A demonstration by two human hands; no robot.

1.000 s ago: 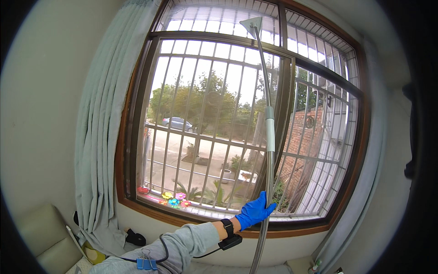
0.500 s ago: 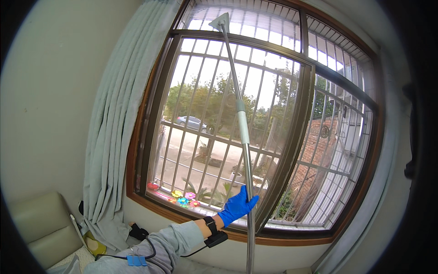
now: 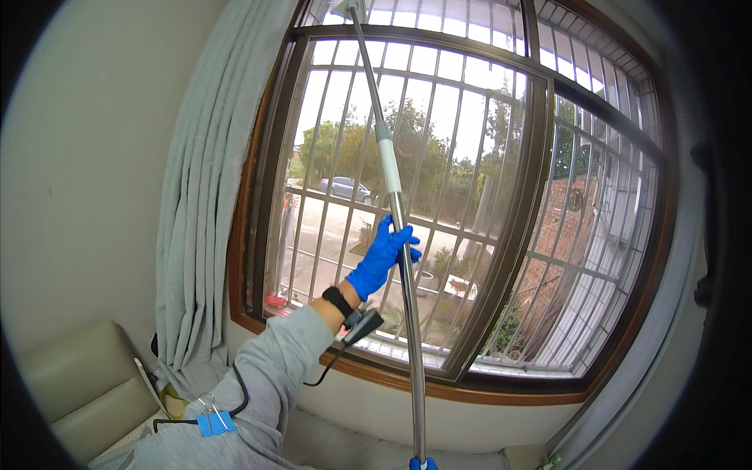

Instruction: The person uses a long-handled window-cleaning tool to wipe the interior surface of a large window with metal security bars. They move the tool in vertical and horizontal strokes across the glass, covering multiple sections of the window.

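Note:
A long-handled mop [image 3: 411, 329] with a silver pole, a white and grey joint sleeve and a pale triangular head [image 3: 348, 9] stands slanted before the window. My left hand [image 3: 382, 258], in a blue glove, is closed around the pole below the sleeve. At the bottom edge my right hand [image 3: 424, 464], also gloved in blue, shows only in part, around the pole's lower end. The mop head lies over the upper window pane [image 3: 439, 14], cut off by the top of the picture; whether it touches the glass I cannot tell.
Brown frames and metal bars cross the window [image 3: 540, 211]. A pale curtain [image 3: 207, 196] hangs at the left, another [image 3: 650, 368] at the right. A padded greenish headboard [image 3: 82, 376] stands at lower left. A red ornament [image 3: 275, 301] sits by the sill behind my left arm.
My left hand has moved up and left, with the pole in its grasp. The mop head has gone up and left toward the picture's top. My right hand has come into view at the bottom.

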